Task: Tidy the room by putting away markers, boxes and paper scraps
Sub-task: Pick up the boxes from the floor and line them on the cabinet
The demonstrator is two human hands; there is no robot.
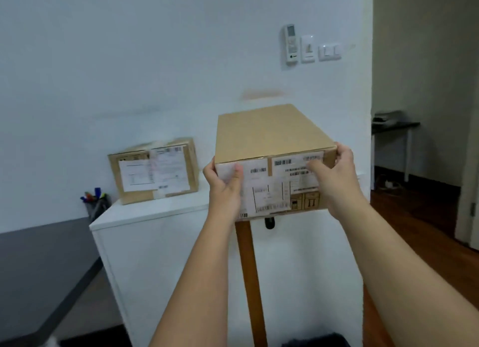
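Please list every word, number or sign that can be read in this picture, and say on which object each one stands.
No text can be quoted; all print is blurred.
Held box, between left hand and right hand: white labels with barcodes and small handling symbols, unreadable.
Second box on the white cabinet: shipping papers, unreadable.
Remote control on the wall: display too small to read.
Markers: no legible print.

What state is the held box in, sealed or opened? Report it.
Sealed, as far as shown. The cardboard box in the left hand and right hand has a flat, closed top; labels cover its near end.
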